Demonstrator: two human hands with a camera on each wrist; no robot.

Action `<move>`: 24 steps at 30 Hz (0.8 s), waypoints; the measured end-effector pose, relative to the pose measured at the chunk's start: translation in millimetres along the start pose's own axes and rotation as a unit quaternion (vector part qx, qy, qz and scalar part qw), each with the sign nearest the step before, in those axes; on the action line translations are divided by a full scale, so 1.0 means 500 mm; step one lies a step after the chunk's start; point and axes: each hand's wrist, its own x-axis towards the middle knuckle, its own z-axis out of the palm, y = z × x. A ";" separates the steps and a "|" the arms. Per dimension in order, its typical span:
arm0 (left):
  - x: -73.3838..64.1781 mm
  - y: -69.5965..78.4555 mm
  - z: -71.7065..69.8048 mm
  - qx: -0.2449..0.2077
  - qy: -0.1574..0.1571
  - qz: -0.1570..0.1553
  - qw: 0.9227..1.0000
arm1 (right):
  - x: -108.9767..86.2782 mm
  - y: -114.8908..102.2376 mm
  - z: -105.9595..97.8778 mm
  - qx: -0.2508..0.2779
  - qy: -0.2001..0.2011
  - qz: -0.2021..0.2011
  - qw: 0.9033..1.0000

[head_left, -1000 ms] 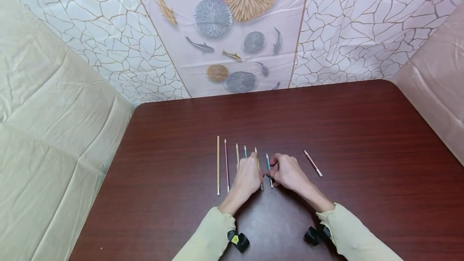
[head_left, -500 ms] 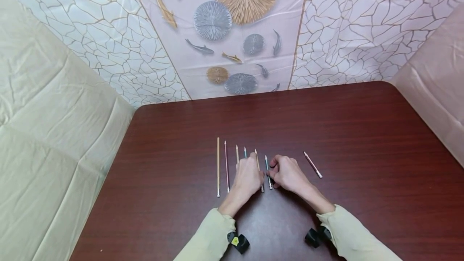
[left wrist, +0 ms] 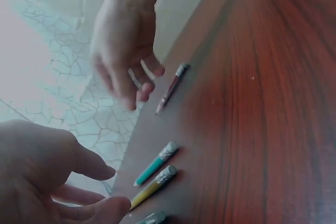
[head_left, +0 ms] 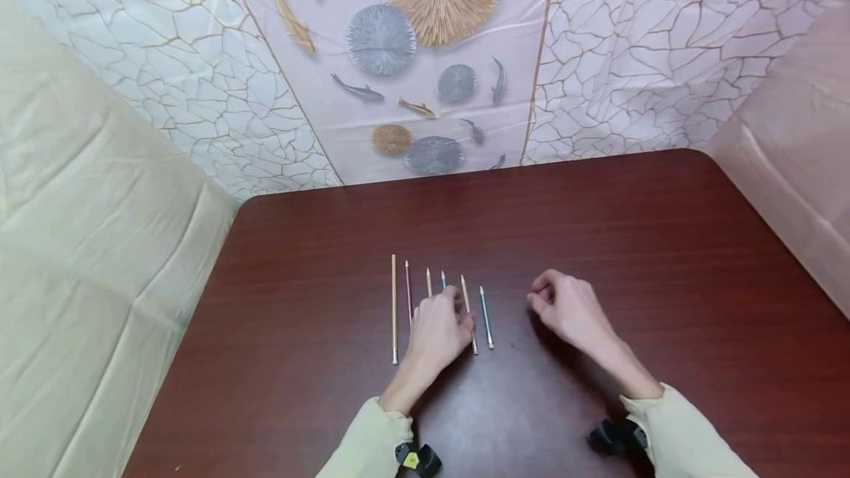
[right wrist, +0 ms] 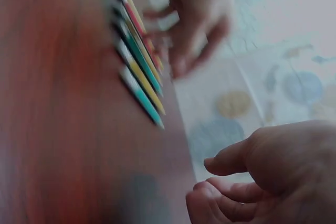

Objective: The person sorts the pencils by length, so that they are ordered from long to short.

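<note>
Pencils lie side by side in a row on the brown table. A long yellow pencil [head_left: 395, 308] starts the row at the left, with a dark pink pencil [head_left: 408, 286] beside it. My left hand [head_left: 437, 330] hovers over the row's middle and hides parts of several pencils. Its thumb is close to a yellow pencil [head_left: 465, 297]; the fingers are loosely bent and hold nothing. A teal pencil [head_left: 487, 319] ends the row. To its right, my right hand [head_left: 574, 312] is in the air, fingers loosely curled around nothing. A separate reddish pencil [left wrist: 170, 92] shows below it in the left wrist view.
The dark wood table [head_left: 319, 242] ends at a back edge against a patterned wall cloth [head_left: 438, 57]. Pale cloth panels [head_left: 99, 242] flank it at left and right. Black wrist cameras [head_left: 418, 459] sit at both sleeves.
The teal pencil shifted slightly left toward the yellow one. My right hand has let go of it and moved right, covering the separate pencil in the head view. My left fingers have loosened.
</note>
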 end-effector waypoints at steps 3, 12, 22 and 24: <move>-0.016 -0.006 -0.014 -0.011 0.011 0.008 1.000 | -0.001 0.027 -0.036 -0.041 0.030 0.003 0.999; -0.058 -0.023 -0.036 -0.005 0.050 0.076 0.996 | -0.004 0.080 -0.058 -0.084 -0.002 0.044 0.996; -0.083 -0.040 -0.029 -0.035 0.068 0.089 0.993 | 0.002 0.075 -0.034 -0.092 -0.043 0.064 0.993; -0.085 -0.043 -0.028 -0.040 0.069 0.089 0.993 | 0.002 0.075 -0.032 -0.091 -0.048 0.066 0.993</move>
